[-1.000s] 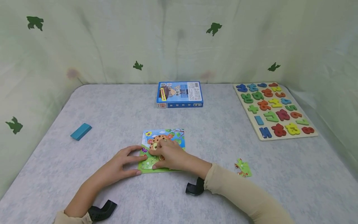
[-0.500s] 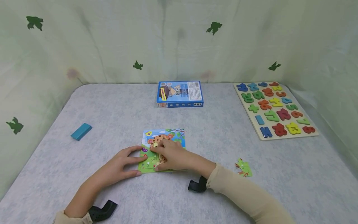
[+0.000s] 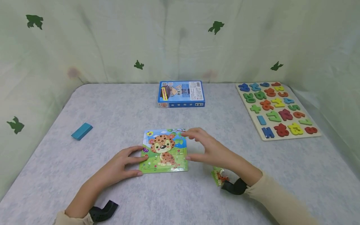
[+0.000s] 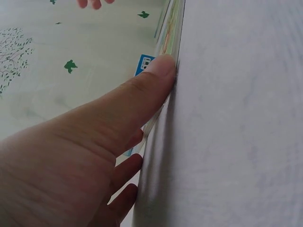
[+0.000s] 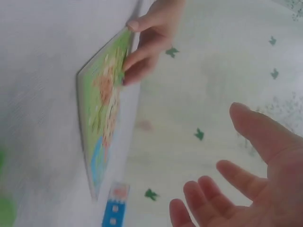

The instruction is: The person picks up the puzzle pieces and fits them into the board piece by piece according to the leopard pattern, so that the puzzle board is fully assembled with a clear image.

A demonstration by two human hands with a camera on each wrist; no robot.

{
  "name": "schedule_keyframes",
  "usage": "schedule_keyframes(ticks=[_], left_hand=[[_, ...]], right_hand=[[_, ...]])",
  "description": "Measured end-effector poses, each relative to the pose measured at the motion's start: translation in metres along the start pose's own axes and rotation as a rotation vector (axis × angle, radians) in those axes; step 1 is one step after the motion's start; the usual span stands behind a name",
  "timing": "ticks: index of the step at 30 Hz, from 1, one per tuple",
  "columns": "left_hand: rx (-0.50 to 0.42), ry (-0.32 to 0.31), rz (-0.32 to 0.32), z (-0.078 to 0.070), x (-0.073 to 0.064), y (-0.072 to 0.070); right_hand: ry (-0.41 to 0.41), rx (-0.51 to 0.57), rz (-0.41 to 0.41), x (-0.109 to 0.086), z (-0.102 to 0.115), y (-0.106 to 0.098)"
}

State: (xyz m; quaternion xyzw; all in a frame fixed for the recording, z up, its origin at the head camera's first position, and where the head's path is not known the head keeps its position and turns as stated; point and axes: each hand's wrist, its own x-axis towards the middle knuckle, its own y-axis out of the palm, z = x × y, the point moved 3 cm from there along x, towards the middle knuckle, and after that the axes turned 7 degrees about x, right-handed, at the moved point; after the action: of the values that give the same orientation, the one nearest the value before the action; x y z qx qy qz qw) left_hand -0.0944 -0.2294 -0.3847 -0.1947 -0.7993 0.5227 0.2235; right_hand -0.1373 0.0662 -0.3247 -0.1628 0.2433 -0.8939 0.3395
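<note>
A square leopard jigsaw puzzle lies on the table in the head view. My left hand rests at its left side, fingertips on the picture and thumb at the lower left corner. The left wrist view shows that thumb against the puzzle's thin edge. My right hand is spread with nothing between thumb and fingers, its fingertips overlapping the puzzle's right edge in the head view. In the right wrist view its fingers stand apart from the board. A loose jigsaw piece lies below the right wrist, partly covered by the black wrist camera.
A blue box stands at the back middle. At the back right lies a board of colourful letters and numbers. A teal block is on the left. A pale curtain with green bird shapes closes off the back.
My right hand has lifted off the puzzle and moved right, uncovering the leopard. A loose piece now shows below the wrist, while the one seen farther right is hidden by the forearm. Left hand unchanged.
</note>
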Motion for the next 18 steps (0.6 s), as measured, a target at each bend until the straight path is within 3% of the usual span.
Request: schedule_keyframes(ticks=[8, 13, 18], left_hand=[[-0.01, -0.011, 0.001, 0.001, -0.001, 0.001], [-0.015, -0.019, 0.002, 0.001, -0.001, 0.001], [-0.014, -0.017, 0.003, 0.001, -0.001, 0.0]], right_hand=[[0.05, -0.031, -0.09, -0.058, -0.021, -0.023], [0.113, -0.032, -0.064, -0.083, -0.037, -0.019], [0.241, -0.081, -0.053, -0.097, -0.051, -0.008]])
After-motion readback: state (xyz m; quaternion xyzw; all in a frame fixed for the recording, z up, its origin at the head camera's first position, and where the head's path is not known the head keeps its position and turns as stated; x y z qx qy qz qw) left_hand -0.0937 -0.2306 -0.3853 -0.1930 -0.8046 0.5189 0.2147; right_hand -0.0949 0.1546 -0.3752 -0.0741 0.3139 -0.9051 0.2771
